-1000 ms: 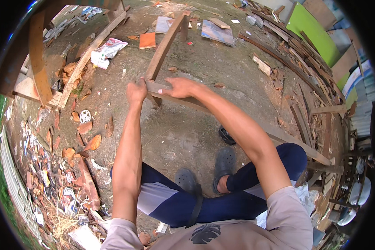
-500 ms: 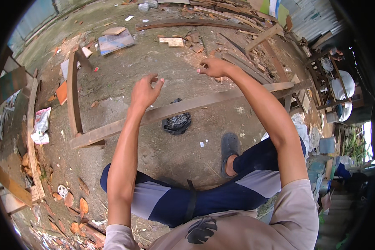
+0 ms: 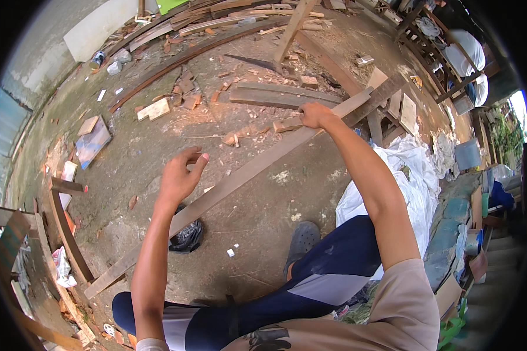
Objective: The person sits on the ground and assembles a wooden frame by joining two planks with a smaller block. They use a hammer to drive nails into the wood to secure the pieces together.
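Basically, long grey-brown plank [image 3: 249, 171] runs diag. across the middle, lower L to upper R, over the concrete ground [image 3: 257, 199]. L hand [image 3: 181, 174] is open, fingers loosely bent, thumb apart, nr the plank's upper edge; palm mostly hidden from this angle. L forearm [image 3: 149, 257] crosses the plank nr its lower end & hides a stretch of it.

R hand [image 3: 316, 115] is curled at the plank's far edge, w/ a short wood pc [image 3: 287, 124] right by its fingertips; finger undersides hidden, so can't tell if it's gripping the pc, the plank or neither.

Plank's upper R end overlaps a darker beam [image 3: 380, 96]; any join can't be made out. Lower L end is just beside a wooden post [image 3: 65, 228], contact unclear.

Black plastic bag [image 3: 187, 235] sits partly under the plank, upper part covered, contents unclear. R forearm [image 3: 369, 169] hides some of the white sheet [image 3: 413, 175]. Grey clog [image 3: 303, 238] is partly behind the navy trouser leg [image 3: 339, 248]. Leaf print [image 3: 269, 338] on the shirt [image 3: 345, 327] is cut off at the bottom. Upper R, a white shape [image 3: 465, 52] by a dark rail [image 3: 458, 87] is too unclear to ID.
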A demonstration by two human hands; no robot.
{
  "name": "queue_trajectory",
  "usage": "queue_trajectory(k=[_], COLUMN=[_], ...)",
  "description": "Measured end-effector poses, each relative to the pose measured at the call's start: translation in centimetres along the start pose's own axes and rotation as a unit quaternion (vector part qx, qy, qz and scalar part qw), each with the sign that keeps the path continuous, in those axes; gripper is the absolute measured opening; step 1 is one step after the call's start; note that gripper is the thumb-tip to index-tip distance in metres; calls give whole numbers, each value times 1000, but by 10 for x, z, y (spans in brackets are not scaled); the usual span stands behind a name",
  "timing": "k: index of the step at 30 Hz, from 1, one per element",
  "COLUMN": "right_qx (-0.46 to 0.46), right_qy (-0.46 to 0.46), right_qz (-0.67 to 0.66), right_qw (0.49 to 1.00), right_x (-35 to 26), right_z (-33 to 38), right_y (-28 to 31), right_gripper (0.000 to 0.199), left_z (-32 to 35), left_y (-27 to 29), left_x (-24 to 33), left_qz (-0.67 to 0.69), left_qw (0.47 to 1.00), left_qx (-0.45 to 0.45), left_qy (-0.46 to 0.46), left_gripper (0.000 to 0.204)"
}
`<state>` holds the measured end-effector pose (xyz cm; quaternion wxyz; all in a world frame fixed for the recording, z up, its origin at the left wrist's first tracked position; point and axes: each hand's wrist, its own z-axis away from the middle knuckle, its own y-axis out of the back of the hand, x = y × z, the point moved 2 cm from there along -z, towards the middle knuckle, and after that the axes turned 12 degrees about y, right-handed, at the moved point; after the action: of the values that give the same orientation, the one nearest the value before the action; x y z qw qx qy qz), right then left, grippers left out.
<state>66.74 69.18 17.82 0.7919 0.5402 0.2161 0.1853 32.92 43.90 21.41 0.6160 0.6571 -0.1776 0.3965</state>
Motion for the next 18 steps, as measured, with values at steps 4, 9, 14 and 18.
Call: queue_trajectory(k=[4,9,14,18], right_qx=[59,89,100,44], right_qy=[8,43,87,109], right_qz=[-108,-113,-121,-167], right_qw=[992,989,984,979], right_x=[51,79,111,106], right_z=[-7,10,18,-1], right_y=[6,14,13,45], right_gripper=[34,35,34,34], left_z=[-65,-107,-145,-184], left_y=[-87,-168,-221,-237], left_x=[72,133,167,178], left_qz=[-8,-48,32,97], left_qw=[989,995,996,990], left_qx=[-109,-83,-83,-103], left_qy=[100,36,-2,9], left_gripper=[48,49,40,45])
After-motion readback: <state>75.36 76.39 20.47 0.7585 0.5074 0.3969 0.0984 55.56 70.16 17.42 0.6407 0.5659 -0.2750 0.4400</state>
